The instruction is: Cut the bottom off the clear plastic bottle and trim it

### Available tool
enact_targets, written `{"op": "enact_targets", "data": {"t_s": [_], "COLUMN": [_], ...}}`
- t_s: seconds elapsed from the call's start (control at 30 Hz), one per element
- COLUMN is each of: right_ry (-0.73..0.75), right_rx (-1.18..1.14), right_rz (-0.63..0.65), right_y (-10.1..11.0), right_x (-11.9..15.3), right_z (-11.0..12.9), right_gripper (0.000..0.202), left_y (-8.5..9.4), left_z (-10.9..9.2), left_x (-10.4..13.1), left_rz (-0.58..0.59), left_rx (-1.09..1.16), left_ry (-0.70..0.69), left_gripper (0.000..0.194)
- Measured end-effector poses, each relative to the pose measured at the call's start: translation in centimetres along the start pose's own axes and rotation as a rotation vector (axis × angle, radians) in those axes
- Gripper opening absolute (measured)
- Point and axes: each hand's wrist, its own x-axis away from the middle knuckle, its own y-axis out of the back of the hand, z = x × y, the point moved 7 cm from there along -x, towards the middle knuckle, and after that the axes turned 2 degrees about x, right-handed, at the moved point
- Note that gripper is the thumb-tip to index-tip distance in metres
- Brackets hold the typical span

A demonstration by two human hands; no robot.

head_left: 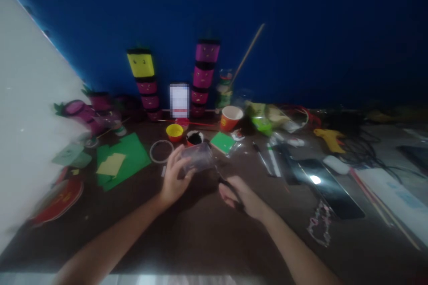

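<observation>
My left hand [176, 173] is wrapped round a clear plastic container [197, 157], held tilted on its side above the dark table [194, 240]. Black-handled scissors [230, 187] are gripped in my right hand [239, 196], their blades pointing up and left toward the container's open end. Whether the blades touch the plastic is too blurred to tell. Just behind the container stand a small cup of black stuff [195, 137] and a yellow cup [174, 132]. A clear ring [161, 151] lies left of my left hand.
Green paper [133, 164] lies at the left, near a red round lid [60, 202]. Purple stacked figures [203, 75] stand at the back by a red paper cup [230, 118]. Rightward are pens [274, 160], a dark phone [334, 189], a beaded bracelet [320, 227] and a yellow glue gun [330, 140].
</observation>
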Motion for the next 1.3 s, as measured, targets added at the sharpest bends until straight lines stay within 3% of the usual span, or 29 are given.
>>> {"op": "enact_targets", "data": {"t_s": [0.2, 0.37, 0.53, 1.3], "right_ry": [0.049, 0.074, 0.119, 0.124], "right_rx": [0.012, 0.179, 0.328, 0.219], "right_rz": [-0.022, -0.077, -0.134, -0.079], "right_y": [0.1, 0.7, 1.2, 1.1], "right_x": [-0.3, -0.8, -0.6, -0.5], "right_z": [-0.2, -1.1, -0.5, 0.4], "right_gripper": [0.055, 0.055, 0.053, 0.057], "left_y": [-0.2, -0.1, -0.1, 0.4], "left_z": [-0.6, -0.8, -0.8, -0.6], "left_x": [0.2, 0.3, 0.3, 0.3], "left_rz": [0.0, -0.006, -0.012, -0.036], "left_rx": [-0.039, -0.088, -0.103, -0.149], "left_ry": [-0.017, -0.032, -0.041, -0.121], "left_gripper": [0.035, 0.035, 0.037, 0.039]}}
